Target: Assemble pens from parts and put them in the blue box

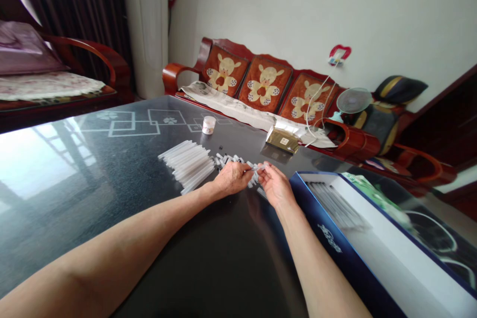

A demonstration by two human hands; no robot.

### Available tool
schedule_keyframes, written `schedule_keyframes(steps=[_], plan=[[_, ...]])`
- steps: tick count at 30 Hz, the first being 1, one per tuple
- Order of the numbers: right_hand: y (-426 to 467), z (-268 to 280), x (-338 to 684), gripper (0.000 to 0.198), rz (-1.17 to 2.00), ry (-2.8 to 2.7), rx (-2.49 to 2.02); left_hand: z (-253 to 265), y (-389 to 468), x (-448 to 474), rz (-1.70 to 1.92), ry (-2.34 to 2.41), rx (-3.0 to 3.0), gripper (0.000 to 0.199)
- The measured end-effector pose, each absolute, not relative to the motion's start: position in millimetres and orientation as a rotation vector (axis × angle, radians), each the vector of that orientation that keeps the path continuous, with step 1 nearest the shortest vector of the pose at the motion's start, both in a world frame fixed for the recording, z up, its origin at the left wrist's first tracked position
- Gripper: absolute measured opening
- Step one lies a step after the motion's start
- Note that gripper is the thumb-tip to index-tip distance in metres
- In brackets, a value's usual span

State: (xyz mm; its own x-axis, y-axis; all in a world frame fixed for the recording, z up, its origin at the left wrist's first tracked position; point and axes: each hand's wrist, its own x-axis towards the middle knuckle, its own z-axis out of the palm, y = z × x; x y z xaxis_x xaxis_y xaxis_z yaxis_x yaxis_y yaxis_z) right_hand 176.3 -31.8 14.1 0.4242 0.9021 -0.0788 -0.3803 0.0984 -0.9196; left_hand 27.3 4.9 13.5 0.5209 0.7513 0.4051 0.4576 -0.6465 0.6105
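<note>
My left hand [234, 179] and my right hand [276, 186] meet over the dark table, fingers pinched. Between their fingertips is a small translucent pen part [257, 166]; its exact shape is hard to make out. Just behind and under the hands lies a loose heap of short clear and dark pen caps [223, 159], partly hidden by my fingers. Left of the heap, a stack of whitish translucent pen barrels [187, 163] lies side by side. To the right, a blue box [335, 238] with a white inside holds a row of slim greyish pens [335, 203].
A small white round tub [208, 125] stands beyond the barrels. A gold tissue box [282, 140] sits near the table's far edge. Green-and-white packaging [376, 194] lies past the blue box. Behind the glossy table [112, 159] is a wooden sofa [257, 79] with a small fan [352, 102] at its right.
</note>
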Motion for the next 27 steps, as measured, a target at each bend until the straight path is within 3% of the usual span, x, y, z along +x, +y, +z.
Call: schedule_keyframes(steps=[22, 27], plan=[[-34.3, 9.2, 171.7, 0.025, 1.097, -0.745, -1.0, 13.7, 6.3, 28.5, 0.842, 1.045, 2.27, 0.031], [-33.4, 8.4, 173.7, 0.034, 1.116, -0.779, -1.0, 18.4, 5.4, 28.1, 0.796, 1.05, 2.297, 0.033]])
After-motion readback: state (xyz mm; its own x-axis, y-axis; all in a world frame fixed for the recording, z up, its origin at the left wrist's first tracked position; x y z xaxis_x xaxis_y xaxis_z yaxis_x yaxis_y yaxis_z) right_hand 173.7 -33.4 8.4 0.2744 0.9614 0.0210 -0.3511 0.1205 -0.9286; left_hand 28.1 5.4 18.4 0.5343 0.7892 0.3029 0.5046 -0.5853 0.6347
